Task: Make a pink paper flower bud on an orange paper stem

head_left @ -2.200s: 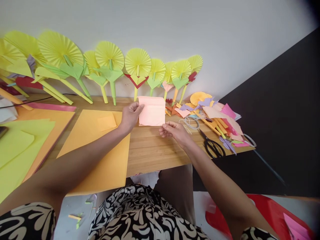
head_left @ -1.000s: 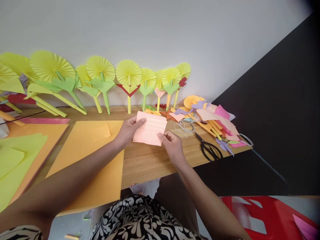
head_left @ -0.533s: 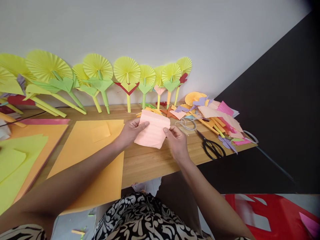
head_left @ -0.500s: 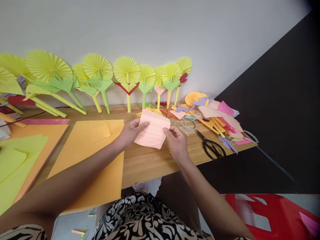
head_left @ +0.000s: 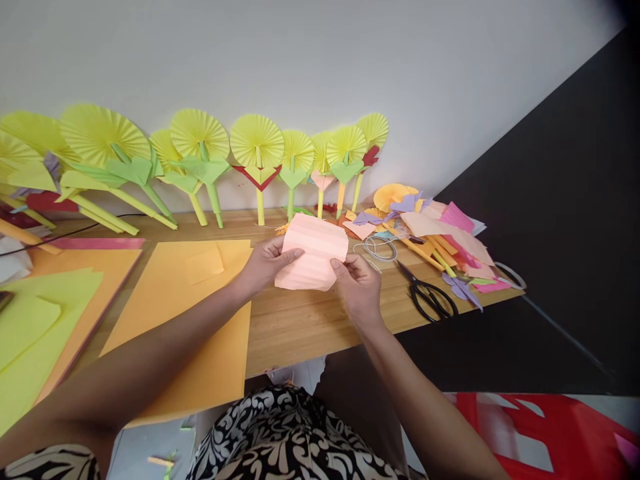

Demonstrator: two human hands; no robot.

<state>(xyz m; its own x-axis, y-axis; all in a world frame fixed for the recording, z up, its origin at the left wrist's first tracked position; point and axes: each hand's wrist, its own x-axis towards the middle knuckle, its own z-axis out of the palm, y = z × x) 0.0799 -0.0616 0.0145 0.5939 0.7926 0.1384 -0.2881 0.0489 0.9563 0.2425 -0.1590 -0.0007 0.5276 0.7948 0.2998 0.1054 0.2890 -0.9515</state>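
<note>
Along the foot of the pale wall [head_left: 425, 100] leans a row of pleated yellow paper fans [head_left: 257, 140] on rolled paper stems, several with folded green or red pieces below the discs; on the wooden table [head_left: 300, 333] in front, a large orange sheet [head_left: 220, 363] lies to the left with a small orange piece [head_left: 206, 265] on it, the left forearm [head_left: 170, 353] crossing above and hiding part of the sheet; farther left, yellow-green sheets [head_left: 45, 333] overlap other orange and pink paper; to the right, a heap of coloured paper pieces [head_left: 450, 233] fills the table's far end, with a loose coil of pale string [head_left: 383, 249] just beside it and black-handled scissors [head_left: 434, 299] nearer the front edge, to the right of the right hand [head_left: 360, 283]; below the table at the right shows a red object [head_left: 565, 433]; the pink paper [head_left: 315, 257], softly creased across, is held up between both hands over the middle of the table, partly hiding small scraps behind it; the left hand [head_left: 273, 267] pinches its left side, thumb laid flat on the near face; the right hand grips its right side likewise, thumb in front and fingers curled, their tips partly hidden.
</note>
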